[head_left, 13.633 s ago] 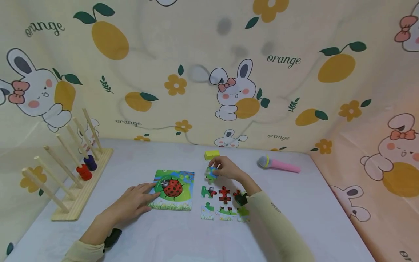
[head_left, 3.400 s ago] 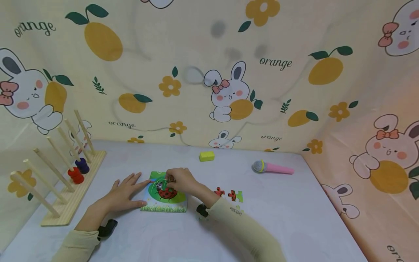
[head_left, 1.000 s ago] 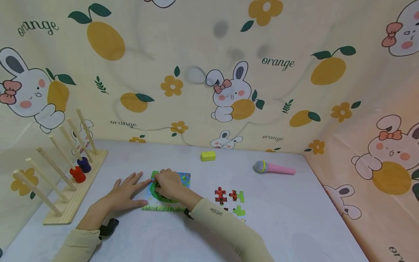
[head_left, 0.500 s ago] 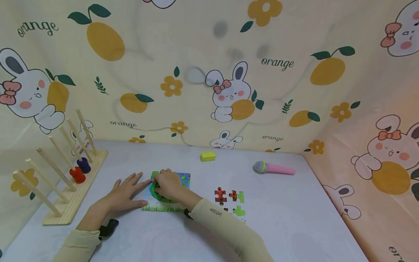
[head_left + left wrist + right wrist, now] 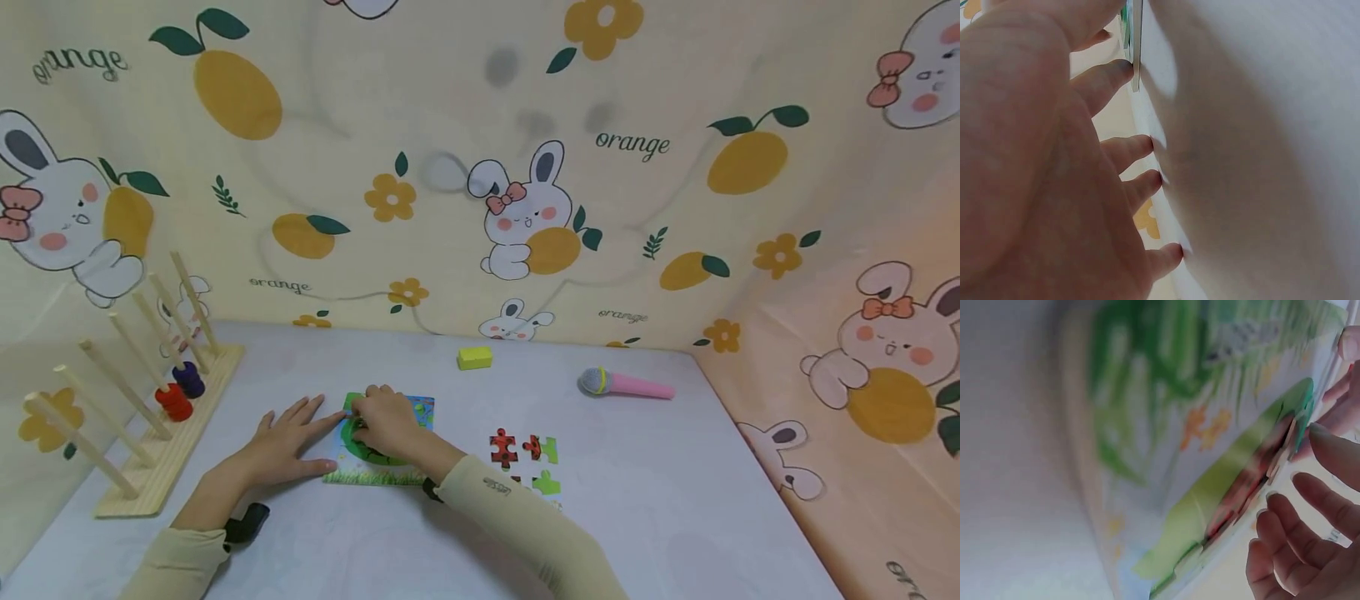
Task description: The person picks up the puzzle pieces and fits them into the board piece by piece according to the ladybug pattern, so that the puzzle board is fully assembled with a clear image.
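Note:
A ladybug puzzle board (image 5: 378,475) lies on the table, with thin pieces on its picture in the right wrist view. My right hand (image 5: 386,421) is over its upper left part, fingers curled. In the right wrist view its thumb touches the edge of a green puzzle piece (image 5: 1302,425); most of that piece is hidden. My left hand (image 5: 288,446) lies spread at the board's left side, index and thumb touching its edge. In the left wrist view the other fingertips (image 5: 1144,184) rest on the table.
Right of the board are loose pieces, including a red one (image 5: 503,448) and a green one (image 5: 546,482), some hidden by the sleeve. Behind stand a yellow block (image 5: 475,358) and a pink toy microphone (image 5: 637,386). A wooden peg rack (image 5: 142,492) with red and purple rings is at left.
Since the oldest frame, several loose pieces have left the right side. My right hand has gone from them to the board, then to its left part; over the last second both hands stay nearly still.

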A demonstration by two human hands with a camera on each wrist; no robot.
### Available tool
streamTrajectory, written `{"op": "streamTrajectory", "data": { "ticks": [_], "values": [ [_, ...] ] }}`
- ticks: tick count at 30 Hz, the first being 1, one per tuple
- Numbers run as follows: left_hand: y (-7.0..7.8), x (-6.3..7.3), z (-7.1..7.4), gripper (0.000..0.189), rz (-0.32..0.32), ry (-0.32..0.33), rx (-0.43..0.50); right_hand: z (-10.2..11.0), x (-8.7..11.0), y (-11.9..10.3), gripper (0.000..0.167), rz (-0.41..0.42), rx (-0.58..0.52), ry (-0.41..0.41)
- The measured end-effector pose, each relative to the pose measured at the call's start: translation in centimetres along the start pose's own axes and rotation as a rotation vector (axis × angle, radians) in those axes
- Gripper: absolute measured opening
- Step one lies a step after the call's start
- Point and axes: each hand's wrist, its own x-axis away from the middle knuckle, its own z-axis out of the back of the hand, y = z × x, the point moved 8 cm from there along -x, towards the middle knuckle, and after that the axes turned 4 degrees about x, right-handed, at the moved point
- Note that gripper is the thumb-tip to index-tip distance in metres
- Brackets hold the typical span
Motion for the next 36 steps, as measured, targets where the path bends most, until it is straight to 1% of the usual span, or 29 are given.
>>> {"op": "streamTrajectory", "data": {
  "ticks": [2,4,8,11,15,18,24,28,36],
  "values": [
    [-0.1,0.1,0.0,0.082,0.004,-0.002,-0.001,0.4,0.2,0.0,0.032,0.017,0.003,0.02],
    [-0.2,0.2,0.0,0.083,0.008,0.0,-0.007,0.7,0.5,-0.3,0.032,0.055,0.01,0.036],
    [-0.3,0.5,0.1,0.083,0.01,0.004,-0.014,0.8,1.5,-1.6,0.034,0.177,0.037,0.033],
    [-0.4,0.6,0.0,0.082,0.011,0.005,-0.02,0.2,2.8,-2.6,0.043,0.252,0.086,-0.023],
    [-0.5,0.7,-0.1,0.082,0.021,0.0,-0.017,-1.2,4.8,-3.5,0.065,0.294,0.166,-0.145],
    [-0.5,0.7,-0.1,0.082,0.026,-0.003,-0.007,-1.8,5.8,-3.7,0.075,0.295,0.182,-0.198],
    [-0.1,0.5,0.1,0.081,0.015,0.002,-0.007,-2.0,6.6,-3.6,0.077,0.231,0.132,-0.253],
    [0.1,0.4,0.2,0.081,0.007,0.004,0.0,-2.2,6.5,-3.6,0.078,0.2,0.13,-0.257],
    [0.5,0.2,0.2,0.08,-0.006,0.008,0.006,-2.6,6.4,-3.5,0.079,0.178,0.108,-0.265]
  ]
}}
